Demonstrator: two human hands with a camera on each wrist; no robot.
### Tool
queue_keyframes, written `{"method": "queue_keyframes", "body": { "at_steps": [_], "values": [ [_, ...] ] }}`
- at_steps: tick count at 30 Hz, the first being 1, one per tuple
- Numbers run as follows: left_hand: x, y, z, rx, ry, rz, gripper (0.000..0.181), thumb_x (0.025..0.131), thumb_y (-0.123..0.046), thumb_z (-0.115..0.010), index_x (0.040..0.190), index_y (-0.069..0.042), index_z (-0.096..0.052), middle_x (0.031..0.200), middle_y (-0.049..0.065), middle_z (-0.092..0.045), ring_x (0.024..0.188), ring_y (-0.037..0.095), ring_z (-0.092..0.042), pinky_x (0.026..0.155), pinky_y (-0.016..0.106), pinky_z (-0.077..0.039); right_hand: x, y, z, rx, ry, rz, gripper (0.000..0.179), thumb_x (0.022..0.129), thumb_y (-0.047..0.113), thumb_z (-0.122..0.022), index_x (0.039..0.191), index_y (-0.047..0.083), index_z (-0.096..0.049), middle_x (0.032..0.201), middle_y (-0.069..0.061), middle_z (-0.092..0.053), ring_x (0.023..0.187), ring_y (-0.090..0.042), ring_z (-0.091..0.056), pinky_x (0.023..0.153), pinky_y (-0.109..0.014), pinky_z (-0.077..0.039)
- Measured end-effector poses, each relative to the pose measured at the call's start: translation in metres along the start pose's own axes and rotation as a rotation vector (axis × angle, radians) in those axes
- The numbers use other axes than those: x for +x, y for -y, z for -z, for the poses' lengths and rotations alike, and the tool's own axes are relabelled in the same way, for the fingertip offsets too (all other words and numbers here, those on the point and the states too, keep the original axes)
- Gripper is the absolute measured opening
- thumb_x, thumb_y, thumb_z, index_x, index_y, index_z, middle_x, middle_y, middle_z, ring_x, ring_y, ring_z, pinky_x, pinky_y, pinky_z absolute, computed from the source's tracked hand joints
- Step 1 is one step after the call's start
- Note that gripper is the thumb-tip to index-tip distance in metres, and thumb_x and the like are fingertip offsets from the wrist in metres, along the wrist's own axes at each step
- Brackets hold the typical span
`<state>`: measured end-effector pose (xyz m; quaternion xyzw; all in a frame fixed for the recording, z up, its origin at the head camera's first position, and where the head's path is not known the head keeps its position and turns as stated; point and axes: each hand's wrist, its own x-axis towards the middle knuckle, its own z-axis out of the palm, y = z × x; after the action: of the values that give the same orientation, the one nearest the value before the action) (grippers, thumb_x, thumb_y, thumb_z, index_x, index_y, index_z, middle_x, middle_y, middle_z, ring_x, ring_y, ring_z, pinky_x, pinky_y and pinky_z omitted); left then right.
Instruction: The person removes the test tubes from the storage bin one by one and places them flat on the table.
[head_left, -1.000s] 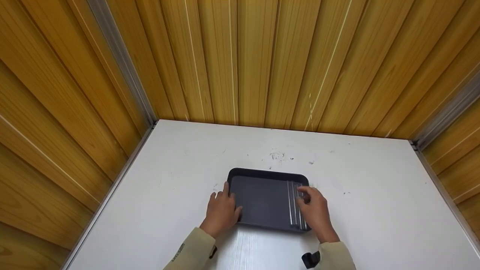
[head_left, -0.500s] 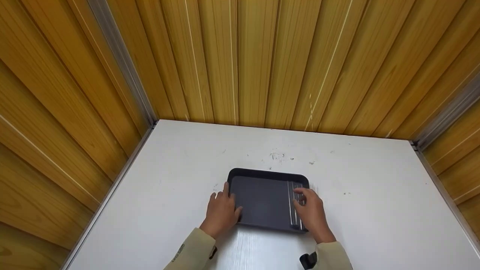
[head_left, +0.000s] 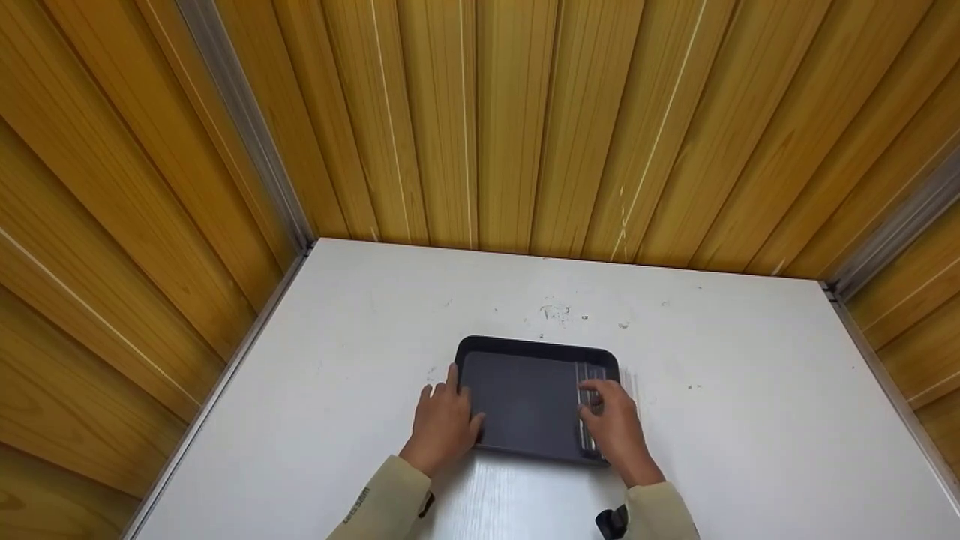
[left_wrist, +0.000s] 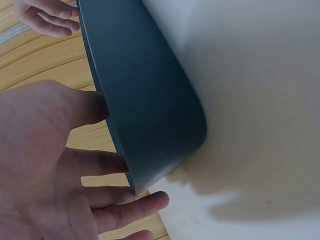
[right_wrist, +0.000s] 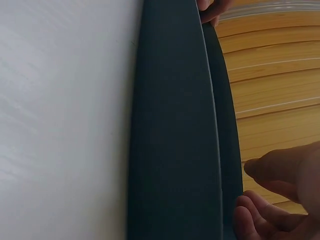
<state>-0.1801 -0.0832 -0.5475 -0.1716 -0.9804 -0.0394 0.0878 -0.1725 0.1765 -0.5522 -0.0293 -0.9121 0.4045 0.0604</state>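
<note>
A dark grey rectangular tray with rounded corners lies on the white table. My left hand rests on its left rim, fingers nearly straight. In the left wrist view that hand's thumb and some fingertips pass behind the tray's rim, while other fingers stay outside it. Several clear, shiny strips run front to back along the tray's right side. Over them is my right hand, thumb and fingers loosely bent with a gap between. The right wrist view shows nothing between the thumb and fingertips.
The white tabletop carries small dark scuff marks behind the tray. Yellow wood-look panels stand at the back and both sides, with metal posts at the corners. A black wrist device sits by the right sleeve.
My right hand has moved a little to the left across the clear strips, its fingers bent in the same way. The left hand and the tray have hardly moved.
</note>
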Motion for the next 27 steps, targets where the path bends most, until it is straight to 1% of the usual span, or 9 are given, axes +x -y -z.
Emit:
{"method": "queue_keyframes", "body": {
  "at_steps": [4,7,14,18,22,27],
  "values": [
    [0.0004,0.0002,-0.0004,0.000,-0.005,0.003,0.051,0.089,-0.042,-0.065,0.117,0.000,-0.066,0.140,0.024,-0.050,0.105,0.030,-0.064,0.094,0.046,-0.047,-0.0003,-0.0015,-0.0030,0.016,0.010,-0.005,0.033,0.085,0.001,-0.069,0.118,0.003,-0.064,0.110,-0.010,-0.061,0.095,-0.020,-0.060,0.069,-0.028,-0.051],
    [0.0007,0.0001,-0.0004,0.000,-0.005,0.004,0.051,0.089,-0.042,-0.065,0.116,0.000,-0.067,0.140,0.024,-0.050,0.105,0.030,-0.064,0.094,0.046,-0.048,-0.0003,-0.0021,-0.0042,0.018,0.013,-0.003,0.033,0.085,0.001,-0.069,0.118,0.002,-0.064,0.109,-0.011,-0.061,0.095,-0.020,-0.060,0.070,-0.029,-0.051],
    [0.0012,0.0003,0.0004,0.016,0.014,-0.002,0.050,0.090,-0.043,-0.064,0.116,0.000,-0.067,0.141,0.024,-0.050,0.104,0.029,-0.064,0.093,0.044,-0.048,0.0009,-0.0027,-0.0070,-0.027,0.036,0.017,0.034,0.084,-0.001,-0.069,0.117,0.002,-0.064,0.106,-0.011,-0.061,0.091,-0.020,-0.059,0.074,-0.034,-0.051],
    [0.0016,0.0007,0.0010,0.028,0.020,-0.006,0.050,0.091,-0.044,-0.063,0.116,-0.001,-0.067,0.141,0.023,-0.050,0.103,0.028,-0.064,0.092,0.044,-0.048,0.0006,-0.0025,-0.0081,-0.056,0.041,0.034,0.033,0.084,-0.002,-0.068,0.117,0.002,-0.064,0.103,-0.011,-0.060,0.088,-0.018,-0.057,0.074,-0.035,-0.049],
    [0.0017,0.0008,0.0011,0.031,0.020,-0.006,0.050,0.091,-0.044,-0.063,0.117,-0.001,-0.067,0.141,0.024,-0.050,0.103,0.028,-0.064,0.092,0.044,-0.047,-0.0007,-0.0022,-0.0087,-0.071,0.048,0.040,0.031,0.086,-0.002,-0.067,0.116,0.002,-0.064,0.104,-0.011,-0.060,0.087,-0.017,-0.054,0.073,-0.035,-0.047],
    [0.0017,0.0008,0.0005,0.022,0.016,-0.004,0.050,0.090,-0.043,-0.063,0.117,-0.001,-0.067,0.141,0.024,-0.050,0.104,0.028,-0.064,0.093,0.045,-0.047,-0.0011,-0.0022,-0.0099,-0.072,0.057,0.044,0.031,0.086,-0.002,-0.066,0.116,0.001,-0.064,0.106,-0.012,-0.061,0.087,-0.018,-0.056,0.073,-0.035,-0.048]
  ]
}}
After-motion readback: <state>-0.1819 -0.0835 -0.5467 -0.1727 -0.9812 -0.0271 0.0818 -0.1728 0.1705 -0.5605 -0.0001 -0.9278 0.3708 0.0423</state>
